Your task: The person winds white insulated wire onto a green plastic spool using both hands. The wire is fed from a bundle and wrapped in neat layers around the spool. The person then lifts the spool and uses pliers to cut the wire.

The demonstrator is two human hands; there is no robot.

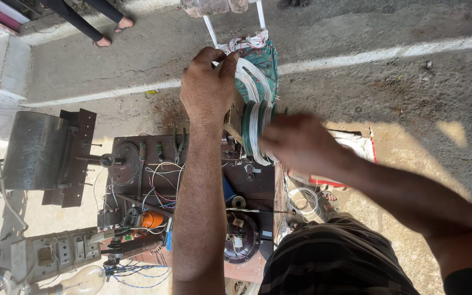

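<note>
While our left hand pinches a bunch of white wire loops up and away from the spool, our right hand lies against the spool's side, blurred, so we cannot tell whether its fingers are spread or curled. The spool sits at the far edge of the brown workbench, likely so the wire can be drawn clear of the clutter. Pliers lie just left of our forearm, and a dark round motor lies nearer us. Bare concrete ground opens to the right; a metal drum crowds the left.
</note>
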